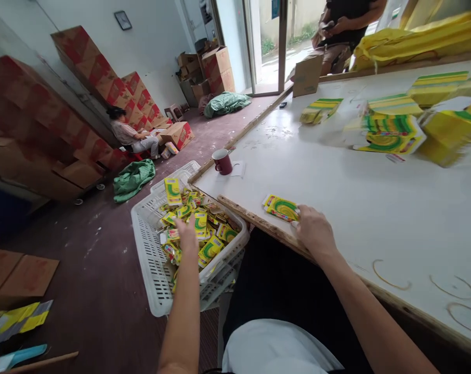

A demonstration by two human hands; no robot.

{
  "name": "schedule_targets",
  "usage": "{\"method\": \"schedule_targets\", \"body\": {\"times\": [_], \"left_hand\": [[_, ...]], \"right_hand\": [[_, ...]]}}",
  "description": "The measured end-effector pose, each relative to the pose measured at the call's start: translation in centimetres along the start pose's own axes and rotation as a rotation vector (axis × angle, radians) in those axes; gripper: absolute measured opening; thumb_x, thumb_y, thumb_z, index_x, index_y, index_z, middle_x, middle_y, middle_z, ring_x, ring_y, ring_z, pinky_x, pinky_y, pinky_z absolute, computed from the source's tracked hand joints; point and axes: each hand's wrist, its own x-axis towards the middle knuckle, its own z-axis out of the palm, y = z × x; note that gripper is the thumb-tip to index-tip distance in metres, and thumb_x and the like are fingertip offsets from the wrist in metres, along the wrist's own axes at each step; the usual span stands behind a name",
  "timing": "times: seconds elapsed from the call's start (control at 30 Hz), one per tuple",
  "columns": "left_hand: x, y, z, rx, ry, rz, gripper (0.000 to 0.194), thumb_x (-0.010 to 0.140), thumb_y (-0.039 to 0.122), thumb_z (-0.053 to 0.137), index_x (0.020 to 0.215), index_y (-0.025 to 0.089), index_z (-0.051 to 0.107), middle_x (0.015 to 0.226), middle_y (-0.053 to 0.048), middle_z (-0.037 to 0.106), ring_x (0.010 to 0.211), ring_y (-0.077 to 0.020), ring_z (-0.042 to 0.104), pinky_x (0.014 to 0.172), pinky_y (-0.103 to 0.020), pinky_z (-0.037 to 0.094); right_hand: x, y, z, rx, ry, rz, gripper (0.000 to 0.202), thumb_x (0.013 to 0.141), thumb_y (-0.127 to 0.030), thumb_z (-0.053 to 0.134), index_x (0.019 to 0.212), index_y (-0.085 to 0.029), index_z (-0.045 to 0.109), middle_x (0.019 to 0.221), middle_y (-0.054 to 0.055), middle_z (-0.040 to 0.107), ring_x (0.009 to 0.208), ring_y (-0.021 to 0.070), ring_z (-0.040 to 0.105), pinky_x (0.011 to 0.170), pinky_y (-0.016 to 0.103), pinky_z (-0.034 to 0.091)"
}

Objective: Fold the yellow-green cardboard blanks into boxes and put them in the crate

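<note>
At the table's near edge my right hand is closed on one end of a flat yellow-and-green carton, which lies on the white tabletop. Over a white plastic basket reaches my left hand, its fingers apart and no carton plainly gripped. Just beyond those fingers, one small yellow carton stands out above the pile. Another carton lies among the many heaped in the basket, to the right of my left forearm.
A maroon mug stands at the table corner. Stacked flat cartons lie at the far right, with rubber bands nearer. One person sits by red-brown boxes; another person is beyond the table. Green sacks lie on the floor.
</note>
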Motion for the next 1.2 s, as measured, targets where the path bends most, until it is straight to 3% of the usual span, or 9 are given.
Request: {"method": "schedule_targets", "body": {"times": [0.2, 0.33, 0.43, 0.57, 0.63, 0.73, 0.83, 1.03, 1.2], "left_hand": [[-6.7, -4.1, 2.4, -0.112, -0.095, -0.237, 0.056, 0.066, 0.046, 0.080, 0.109, 0.020, 0.055, 0.114, -0.012, 0.064, 0.114, -0.0253, 0.061, 0.094, -0.039, 0.050], [-9.8, -2.3, 3.8, -0.246, -0.248, -0.272, 0.066, 0.066, 0.057, 0.080, 0.115, 0.019, 0.059, 0.114, -0.013, 0.068, 0.109, -0.0258, 0.063, 0.090, -0.037, 0.052], [-11.4, 0.2, 5.0, -0.440, -0.397, -0.271, 0.073, 0.062, 0.062, 0.081, 0.118, 0.020, 0.061, 0.121, -0.014, 0.066, 0.115, -0.0282, 0.060, 0.091, -0.037, 0.051], [-13.2, 3.6, 7.1, -0.743, -0.468, -0.302, 0.070, 0.059, 0.073, 0.077, 0.104, 0.021, 0.066, 0.105, -0.010, 0.070, 0.110, -0.0295, 0.062, 0.092, -0.038, 0.050], [-13.7, 4.8, 7.8, -0.834, -0.394, -0.331, 0.069, 0.059, 0.080, 0.069, 0.093, 0.020, 0.067, 0.085, -0.007, 0.067, 0.091, -0.0260, 0.065, 0.083, -0.037, 0.052], [-13.8, 5.5, 8.1, -0.894, -0.196, -0.314, 0.061, 0.061, 0.079, 0.070, 0.079, 0.021, 0.061, 0.066, 0.002, 0.053, 0.060, -0.0134, 0.053, 0.064, -0.027, 0.050], [-13.8, 5.2, 7.8, -0.823, -0.098, -0.327, 0.060, 0.060, 0.077, 0.073, 0.076, 0.021, 0.059, 0.064, 0.004, 0.051, 0.055, -0.0088, 0.046, 0.057, -0.021, 0.045], [-14.1, 3.7, 7.3, -0.618, -0.240, -0.275, 0.054, 0.055, 0.066, 0.083, 0.079, 0.020, 0.067, 0.079, 0.001, 0.068, 0.071, -0.0129, 0.060, 0.072, -0.025, 0.051], [-12.0, 3.4, 5.5, -0.521, -0.291, -0.253, 0.050, 0.058, 0.062, 0.084, 0.080, 0.018, 0.072, 0.081, -0.004, 0.074, 0.077, -0.0188, 0.067, 0.075, -0.029, 0.052]], "right_hand": [[-0.1, 0.0, 0.5, -0.034, -0.010, 0.018, 0.028, 0.075, -0.011, 0.056, 0.103, -0.015, 0.058, 0.091, 0.017, 0.064, 0.087, 0.0358, 0.063, 0.081, 0.052, 0.049], [-0.5, -0.7, -0.3, 0.110, 0.045, 0.074, 0.037, 0.071, -0.009, 0.056, 0.105, -0.021, 0.050, 0.085, 0.006, 0.063, 0.079, 0.0275, 0.064, 0.074, 0.043, 0.053], [-2.2, -2.5, -1.1, 0.566, 0.066, 0.115, 0.042, 0.068, -0.020, 0.067, 0.104, -0.025, 0.047, 0.084, 0.001, 0.062, 0.075, 0.0219, 0.064, 0.074, 0.040, 0.055], [-6.3, -6.2, -1.8, 1.078, -0.326, 0.038, 0.049, 0.067, -0.033, 0.077, 0.106, -0.028, 0.048, 0.084, -0.002, 0.062, 0.072, 0.0168, 0.063, 0.069, 0.034, 0.058], [-8.1, -7.7, -1.8, 1.209, -0.496, 0.055, 0.049, 0.070, -0.033, 0.078, 0.109, -0.030, 0.049, 0.082, -0.003, 0.061, 0.072, 0.0149, 0.062, 0.067, 0.030, 0.057], [-9.4, -8.9, -1.6, 1.265, -0.568, 0.072, 0.046, 0.069, -0.031, 0.082, 0.105, -0.029, 0.054, 0.089, -0.001, 0.065, 0.079, 0.0146, 0.063, 0.070, 0.027, 0.055], [-9.2, -8.7, -1.3, 1.220, -0.530, 0.101, 0.044, 0.065, -0.034, 0.085, 0.099, -0.026, 0.060, 0.086, 0.000, 0.067, 0.077, 0.0155, 0.064, 0.069, 0.027, 0.055], [-7.6, -6.7, -1.4, 1.153, -0.368, 0.109, 0.024, 0.069, -0.038, 0.080, 0.085, -0.023, 0.070, 0.078, 0.000, 0.074, 0.073, 0.0190, 0.070, 0.068, 0.030, 0.058], [-6.7, -4.2, -2.4, 0.804, -0.050, -0.171, 0.013, 0.083, -0.028, 0.064, 0.085, -0.026, 0.076, 0.080, 0.001, 0.077, 0.068, 0.0207, 0.070, 0.061, 0.032, 0.058]]}}
